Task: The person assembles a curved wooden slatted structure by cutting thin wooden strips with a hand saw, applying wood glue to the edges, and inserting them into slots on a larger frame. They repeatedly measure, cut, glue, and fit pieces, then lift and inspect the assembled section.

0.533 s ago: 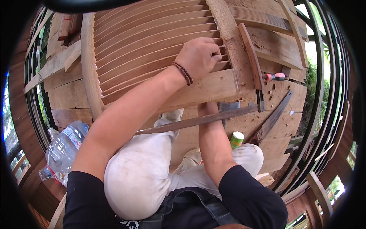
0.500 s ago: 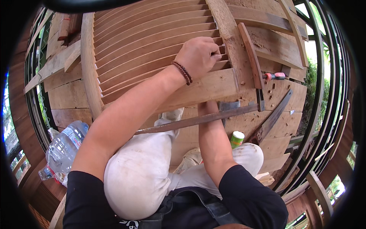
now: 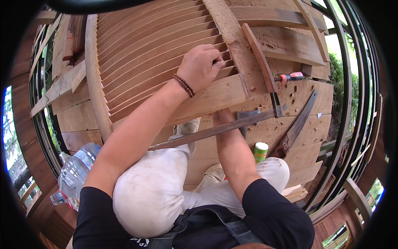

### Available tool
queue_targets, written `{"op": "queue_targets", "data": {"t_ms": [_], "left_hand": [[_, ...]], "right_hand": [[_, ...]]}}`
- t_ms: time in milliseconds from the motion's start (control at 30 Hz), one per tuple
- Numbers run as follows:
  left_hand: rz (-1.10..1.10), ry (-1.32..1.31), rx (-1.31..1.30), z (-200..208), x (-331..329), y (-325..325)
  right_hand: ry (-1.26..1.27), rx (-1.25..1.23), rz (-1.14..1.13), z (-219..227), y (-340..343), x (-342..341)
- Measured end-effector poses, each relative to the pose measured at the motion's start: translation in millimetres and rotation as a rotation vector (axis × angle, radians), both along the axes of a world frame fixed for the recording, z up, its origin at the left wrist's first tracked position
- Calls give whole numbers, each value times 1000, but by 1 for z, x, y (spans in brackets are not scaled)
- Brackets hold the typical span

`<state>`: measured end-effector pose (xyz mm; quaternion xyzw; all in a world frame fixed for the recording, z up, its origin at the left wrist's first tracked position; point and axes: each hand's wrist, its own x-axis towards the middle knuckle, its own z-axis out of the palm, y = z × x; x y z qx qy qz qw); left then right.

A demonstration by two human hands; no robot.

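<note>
- Left hand (image 3: pixel 200 64): fingers bent over slats (image 3: pixel 153 54) of the louvred frame (image 3: pixel 92 70), ahead of the knees (image 3: pixel 143 195); cannot tell what they grip.
- Right hand: hidden by the bottom rail (image 3: pixel 211 97); state unclear.
- Uneven pressure could crack one of the slats; a bumped metal bar (image 3: pixel 195 137) could scrape the right forearm (image 3: pixel 234 151).
- Since earlier, louvred frame and left hand sit further left in view.

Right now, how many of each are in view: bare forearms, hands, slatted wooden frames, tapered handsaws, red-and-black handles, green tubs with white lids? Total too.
Bare forearms: 2
Hands: 1, the left hand; the frame hides the right hand
Slatted wooden frame: 1
Tapered handsaw: 1
Red-and-black handle: 1
Green tub: 1
Total: 7
</note>
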<state>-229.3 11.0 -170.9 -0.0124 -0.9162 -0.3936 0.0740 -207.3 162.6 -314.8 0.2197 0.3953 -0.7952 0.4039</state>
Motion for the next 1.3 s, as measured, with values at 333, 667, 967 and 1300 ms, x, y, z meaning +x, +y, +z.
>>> {"op": "queue_targets", "data": {"t_ms": [333, 667, 967, 1300], "left_hand": [[-69, -2, -112, -1, -6, -7], [-49, 49, -187, 4, -4, -6], [-51, 23, -18, 0, -12, -3], [62, 68, -176, -10, -11, 16]], "right_hand": [[918, 750, 2145, 59, 183, -50], [621, 1489, 1357, 72, 342, 83], [189, 1095, -153, 32, 406, 162], [1144, 656, -395, 319, 283, -90]]}}
